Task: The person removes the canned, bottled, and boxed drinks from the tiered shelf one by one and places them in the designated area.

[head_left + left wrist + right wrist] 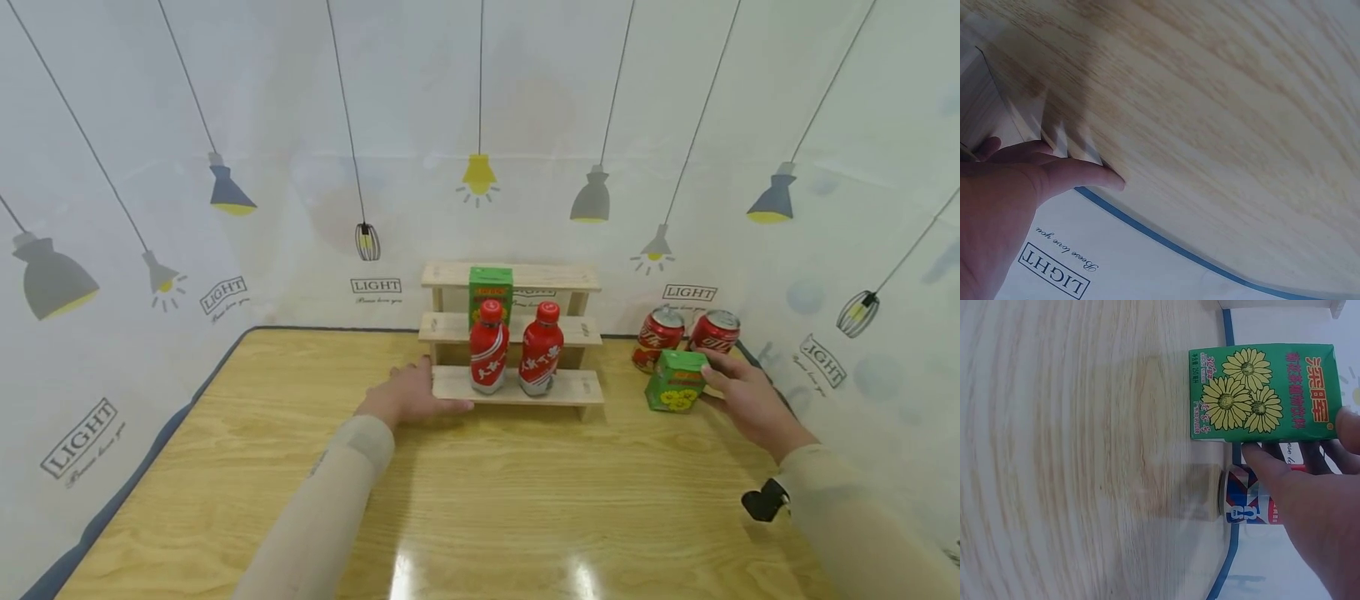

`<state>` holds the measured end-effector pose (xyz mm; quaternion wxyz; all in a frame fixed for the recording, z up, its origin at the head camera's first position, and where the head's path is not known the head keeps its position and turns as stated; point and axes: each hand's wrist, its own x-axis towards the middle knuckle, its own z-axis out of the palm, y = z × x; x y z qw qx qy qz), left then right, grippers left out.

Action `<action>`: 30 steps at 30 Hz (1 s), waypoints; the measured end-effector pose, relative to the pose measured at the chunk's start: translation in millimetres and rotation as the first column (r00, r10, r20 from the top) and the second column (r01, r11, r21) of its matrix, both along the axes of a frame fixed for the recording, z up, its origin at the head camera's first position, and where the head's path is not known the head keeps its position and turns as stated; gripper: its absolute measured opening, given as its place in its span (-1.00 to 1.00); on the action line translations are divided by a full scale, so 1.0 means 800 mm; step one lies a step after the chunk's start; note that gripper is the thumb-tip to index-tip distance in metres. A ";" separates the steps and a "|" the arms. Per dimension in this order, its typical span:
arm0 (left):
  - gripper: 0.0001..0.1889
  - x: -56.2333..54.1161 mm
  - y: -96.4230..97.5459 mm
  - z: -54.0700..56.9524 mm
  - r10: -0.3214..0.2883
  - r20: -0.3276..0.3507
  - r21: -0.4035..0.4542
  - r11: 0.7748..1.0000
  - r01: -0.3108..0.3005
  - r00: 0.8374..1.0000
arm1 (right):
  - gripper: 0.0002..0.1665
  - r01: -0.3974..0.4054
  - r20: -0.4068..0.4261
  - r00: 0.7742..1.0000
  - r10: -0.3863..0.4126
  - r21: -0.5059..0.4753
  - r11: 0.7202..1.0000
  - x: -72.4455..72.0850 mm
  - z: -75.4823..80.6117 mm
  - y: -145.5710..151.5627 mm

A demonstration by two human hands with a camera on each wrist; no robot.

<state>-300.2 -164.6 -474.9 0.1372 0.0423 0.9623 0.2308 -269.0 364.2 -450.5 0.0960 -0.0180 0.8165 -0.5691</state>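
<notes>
My right hand [750,406] grips a green drink carton [677,383] with yellow flowers, thumb on one side and fingers on the other. The carton is upright, just in front of two red soda cans [660,337]. At the left end of a three-step wooden shelf [517,385] rests my left hand [405,393], its thumb along the front of the lowest step. In the left wrist view the fingers [1082,172] reach straight along the shelf's side. Two red bottles [542,350] stand on the lowest step, and another green carton [491,287] is behind them, higher up.
The wood-grain table [525,500] meets a pale wall covering [300,167] printed with hanging lamps, behind and on both sides. The two cans stand at the table's back right, right of the shelf. A small black object [765,500] is by my right cuff.
</notes>
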 end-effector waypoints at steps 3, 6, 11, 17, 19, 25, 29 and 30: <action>0.60 0.002 0.000 -0.001 0.003 0.001 -0.009 1.000 -0.003 1.000 | -0.08 0.002 -0.002 1.000 -0.002 -0.002 1.000 -0.002 0.000 -0.002; 0.62 0.003 0.000 -0.001 0.005 0.003 -0.022 1.000 -0.005 1.000 | -0.11 0.001 0.005 1.000 -0.001 -0.019 1.000 -0.003 0.000 -0.002; 0.62 0.003 0.000 0.000 0.006 0.007 -0.025 1.000 -0.006 1.000 | -0.16 0.000 0.017 1.000 0.000 -0.031 1.000 -0.007 0.002 -0.003; 0.60 0.002 0.001 0.003 -0.004 0.005 -0.020 1.000 0.004 1.000 | -0.18 0.023 -0.109 0.994 -0.006 0.156 0.988 -0.006 0.020 -0.002; 0.60 0.001 0.001 0.003 -0.007 0.004 -0.018 1.000 0.007 1.000 | -0.19 0.071 -0.191 0.981 -0.026 0.231 0.970 -0.007 0.034 -0.006; 0.61 0.000 -0.001 0.001 0.000 -0.007 -0.017 1.000 -0.001 1.000 | -0.18 0.174 -0.269 0.957 -0.108 0.233 0.957 -0.015 0.103 -0.040; 0.55 -0.001 -0.002 -0.003 -0.005 -0.011 0.003 1.000 0.005 1.000 | -0.16 0.148 -0.247 0.963 -0.106 0.157 0.976 -0.021 0.146 -0.071; 0.55 -0.001 -0.002 -0.003 -0.005 -0.011 0.007 1.000 0.005 1.000 | -0.16 0.135 -0.245 0.964 -0.101 0.128 0.983 -0.023 0.154 -0.080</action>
